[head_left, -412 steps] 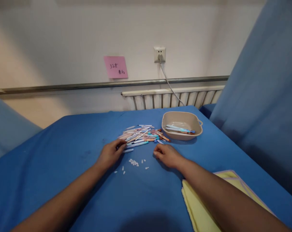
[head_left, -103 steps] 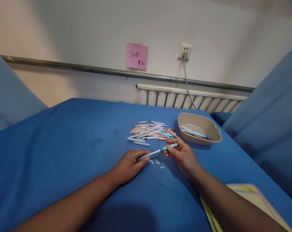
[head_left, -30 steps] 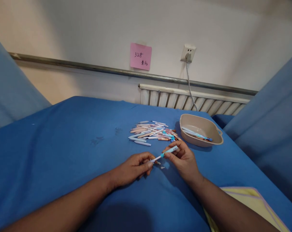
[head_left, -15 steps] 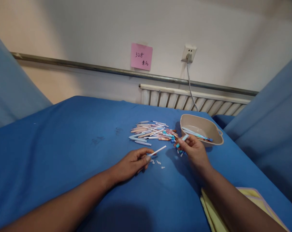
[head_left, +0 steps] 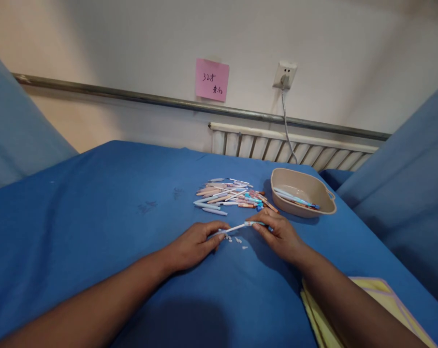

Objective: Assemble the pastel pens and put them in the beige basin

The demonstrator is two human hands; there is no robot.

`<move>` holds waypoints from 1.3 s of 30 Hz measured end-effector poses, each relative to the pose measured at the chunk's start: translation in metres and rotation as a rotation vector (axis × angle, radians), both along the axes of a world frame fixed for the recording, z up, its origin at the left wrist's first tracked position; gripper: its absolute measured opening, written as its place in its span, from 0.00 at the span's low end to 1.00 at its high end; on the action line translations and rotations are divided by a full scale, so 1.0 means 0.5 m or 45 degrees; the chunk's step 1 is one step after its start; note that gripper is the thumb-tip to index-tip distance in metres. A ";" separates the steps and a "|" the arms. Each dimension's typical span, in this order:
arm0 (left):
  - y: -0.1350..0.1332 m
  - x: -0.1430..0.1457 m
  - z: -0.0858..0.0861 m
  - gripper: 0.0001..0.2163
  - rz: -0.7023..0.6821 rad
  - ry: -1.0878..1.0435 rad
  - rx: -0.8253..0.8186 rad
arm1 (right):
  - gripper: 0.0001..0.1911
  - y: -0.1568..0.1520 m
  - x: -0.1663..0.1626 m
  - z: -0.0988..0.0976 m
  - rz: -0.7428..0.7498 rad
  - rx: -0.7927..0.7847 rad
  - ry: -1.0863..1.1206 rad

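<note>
My left hand (head_left: 197, 245) pinches the lower part of a pen, and a thin white refill (head_left: 236, 228) sticks out of it to the right. The refill's far end meets a pale teal pen barrel (head_left: 251, 224), which the fingers of my right hand (head_left: 280, 238) grip. How far the refill sits inside the barrel I cannot tell. Several small white pen tips (head_left: 238, 239) lie on the blue cloth just below the refill. Behind both hands is a loose pile of pen parts (head_left: 222, 198), with barrels, white refills and small blue pieces mixed together.
A beige basin (head_left: 322, 210) with a few pens in it stands right of the pile. A folded yellow cloth (head_left: 380, 295) lies under my right forearm. Blue cloth (head_left: 95, 212) covers the table. Behind are a radiator (head_left: 255, 142), a metal rail (head_left: 150, 99) and a pink note (head_left: 211, 79).
My right hand has moved left and down with the teal barrel, bringing it against the refill's end. My left hand stays nearly in place, still holding the pen part.
</note>
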State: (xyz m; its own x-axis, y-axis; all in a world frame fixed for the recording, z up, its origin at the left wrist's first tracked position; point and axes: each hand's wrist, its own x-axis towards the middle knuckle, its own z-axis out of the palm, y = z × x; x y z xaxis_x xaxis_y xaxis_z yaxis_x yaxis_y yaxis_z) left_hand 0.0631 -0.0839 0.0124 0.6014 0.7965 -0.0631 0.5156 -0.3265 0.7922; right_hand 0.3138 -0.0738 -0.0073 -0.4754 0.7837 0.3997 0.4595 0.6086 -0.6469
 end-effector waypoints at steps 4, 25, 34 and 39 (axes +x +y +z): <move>-0.010 0.006 0.002 0.14 -0.086 0.038 0.051 | 0.11 -0.021 -0.020 0.005 0.128 -0.013 -0.034; -0.030 0.017 0.005 0.09 -0.011 0.048 0.109 | 0.10 -0.054 -0.062 -0.003 0.013 -0.133 -0.182; -0.035 0.017 -0.009 0.11 -0.017 0.046 0.156 | 0.08 -0.055 -0.065 -0.005 0.068 -0.099 -0.058; -0.036 0.018 -0.010 0.11 -0.030 0.054 0.168 | 0.09 -0.057 -0.067 -0.005 0.034 -0.192 -0.061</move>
State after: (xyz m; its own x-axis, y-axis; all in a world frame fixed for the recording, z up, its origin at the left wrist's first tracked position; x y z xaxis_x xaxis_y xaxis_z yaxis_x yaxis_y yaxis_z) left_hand 0.0721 -0.1020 0.0073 0.6190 0.7852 0.0158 0.5384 -0.4389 0.7194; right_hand 0.2804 -0.1021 -0.0099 -0.5126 0.8199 0.2548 0.4772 0.5188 -0.7093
